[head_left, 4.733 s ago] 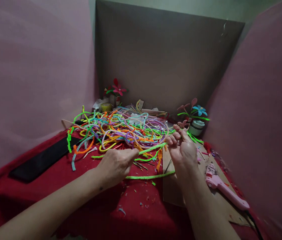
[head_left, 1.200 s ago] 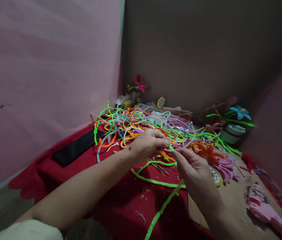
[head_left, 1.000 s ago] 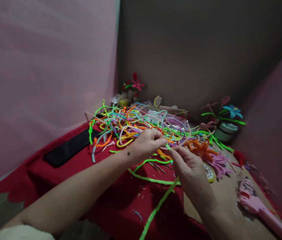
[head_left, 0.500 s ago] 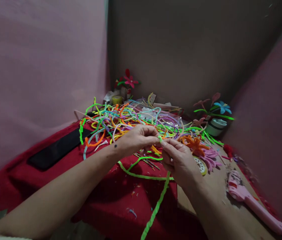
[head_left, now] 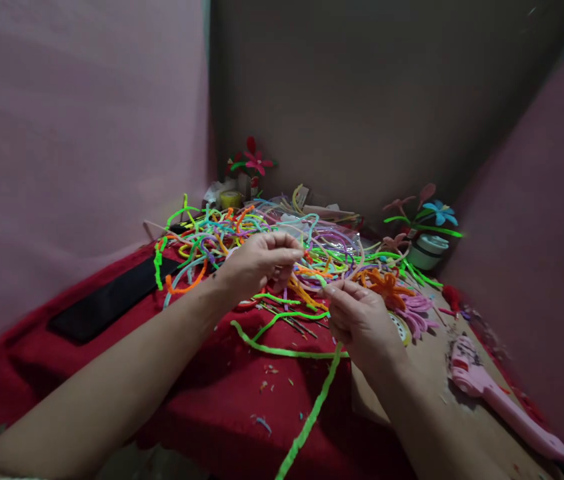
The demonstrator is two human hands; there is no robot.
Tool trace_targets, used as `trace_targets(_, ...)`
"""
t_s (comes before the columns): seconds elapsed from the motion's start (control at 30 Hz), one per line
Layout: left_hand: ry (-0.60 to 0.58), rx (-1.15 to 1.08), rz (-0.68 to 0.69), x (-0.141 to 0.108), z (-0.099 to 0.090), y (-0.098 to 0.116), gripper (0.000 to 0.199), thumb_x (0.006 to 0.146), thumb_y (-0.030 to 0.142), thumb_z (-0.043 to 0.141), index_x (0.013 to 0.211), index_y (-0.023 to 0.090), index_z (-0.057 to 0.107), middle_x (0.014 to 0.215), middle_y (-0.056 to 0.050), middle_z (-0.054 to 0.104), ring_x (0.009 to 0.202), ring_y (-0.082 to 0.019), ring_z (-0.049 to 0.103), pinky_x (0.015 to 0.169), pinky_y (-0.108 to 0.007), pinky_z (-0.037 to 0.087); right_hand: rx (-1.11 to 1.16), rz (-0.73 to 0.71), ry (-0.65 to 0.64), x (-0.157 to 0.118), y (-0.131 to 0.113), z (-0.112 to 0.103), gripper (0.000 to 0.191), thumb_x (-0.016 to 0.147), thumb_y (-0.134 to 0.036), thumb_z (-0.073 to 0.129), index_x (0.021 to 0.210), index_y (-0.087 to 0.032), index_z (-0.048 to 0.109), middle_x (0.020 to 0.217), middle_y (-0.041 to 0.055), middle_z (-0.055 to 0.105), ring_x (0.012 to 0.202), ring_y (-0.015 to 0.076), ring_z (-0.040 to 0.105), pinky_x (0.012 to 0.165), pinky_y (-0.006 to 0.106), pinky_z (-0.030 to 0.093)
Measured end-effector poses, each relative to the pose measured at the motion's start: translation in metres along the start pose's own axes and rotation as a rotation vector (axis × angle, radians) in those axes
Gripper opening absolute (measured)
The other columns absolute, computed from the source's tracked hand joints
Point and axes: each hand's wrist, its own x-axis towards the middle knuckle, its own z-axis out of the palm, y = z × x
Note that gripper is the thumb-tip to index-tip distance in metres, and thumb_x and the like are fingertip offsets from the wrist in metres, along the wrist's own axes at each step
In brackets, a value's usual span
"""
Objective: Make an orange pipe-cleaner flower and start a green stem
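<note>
My right hand (head_left: 362, 320) pinches a bright green pipe cleaner (head_left: 315, 413) between thumb and fingers. One end of it shows at the fingertips; a long length hangs below the hand toward the lower edge of the view. To the left and a little higher, my left hand (head_left: 269, 260) is closed in a pinch, its fingertips apart from the right hand. Whatever lies between those fingers, if anything, is too small to make out. Behind both hands spreads a tangled heap of coloured pipe cleaners (head_left: 202, 233).
A dark flat slab (head_left: 107, 303) lies left on the red cloth (head_left: 202, 407). At right, a pink glue gun (head_left: 507, 400) rests on a board (head_left: 427, 373). An orange pipe-cleaner flower (head_left: 387, 288) and a yellow tape roll (head_left: 401, 328) are near my right hand. A small pot (head_left: 428, 252) stands behind.
My left hand has moved away from the right hand, leftward and slightly up. My right hand still grips the green pipe cleaner, nearly in place. The view has shifted slightly.
</note>
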Motion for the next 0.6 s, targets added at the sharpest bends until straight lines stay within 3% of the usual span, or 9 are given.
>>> trace_targets(0.1, -0.05, 0.216, 0.064, -0.004, 0.011, -0.006, 0.022, 0.067, 0.021, 0.067, 0.087, 0.014, 0.061, 0.065, 0.002, 0.059, 0.052, -0.007, 0.051, 0.047, -0.018, 0.04, 0.144, 0.048, -0.072, 0.0, 0.0, -0.001, 0.02, 0.068, -0.029, 0.068, 0.066, -0.018, 0.051, 0.036, -0.0142, 0.022, 0.033, 0.0021, 0.009, 0.031, 0.015, 0.01)
trace_targets(0.2, -0.034, 0.284, 0.03, -0.006, 0.021, -0.014, 0.014, 0.074, 0.026, 0.061, 0.072, 0.011, 0.06, 0.057, 0.001, 0.057, 0.048, -0.006, 0.049, 0.046, -0.019, 0.038, 0.179, 0.096, -0.121, -0.003, 0.001, 0.0, 0.019, 0.068, -0.026, 0.068, 0.065, -0.018, 0.051, 0.037, -0.0138, 0.023, 0.034, 0.002, 0.01, 0.031, 0.014, 0.011)
trace_targets(0.37, 0.032, 0.051, -0.172, -0.006, 0.024, -0.02, 0.025, 0.071, 0.033, 0.063, 0.06, 0.013, 0.053, 0.048, 0.004, 0.05, 0.037, -0.003, 0.038, 0.036, -0.015, 0.026, 0.12, 0.079, -0.122, -0.007, 0.003, 0.004, 0.021, 0.068, -0.03, 0.069, 0.065, -0.017, 0.053, 0.037, -0.0129, 0.026, 0.033, 0.0014, 0.012, 0.031, 0.015, 0.011)
trace_targets(0.47, -0.006, -0.115, -0.283, -0.005, 0.025, -0.021, 0.028, 0.068, 0.033, 0.064, 0.055, 0.014, 0.048, 0.041, 0.007, 0.041, 0.032, -0.002, 0.026, 0.032, -0.016, 0.017, 0.073, 0.049, -0.125, -0.007, 0.004, 0.005, 0.024, 0.068, -0.032, 0.07, 0.065, -0.016, 0.053, 0.036, -0.0127, 0.027, 0.033, 0.0011, 0.013, 0.031, 0.015, 0.011)
trace_targets(0.6, 0.118, 0.048, -0.165, -0.007, 0.028, -0.023, 0.032, 0.068, 0.033, 0.065, 0.052, 0.015, 0.044, 0.04, 0.008, 0.037, 0.033, -0.001, 0.025, 0.034, -0.016, 0.017, 0.109, 0.11, -0.161, -0.008, 0.008, 0.004, 0.025, 0.069, -0.033, 0.069, 0.066, -0.016, 0.051, 0.039, -0.0134, 0.024, 0.034, 0.0011, 0.01, 0.031, 0.015, 0.01)
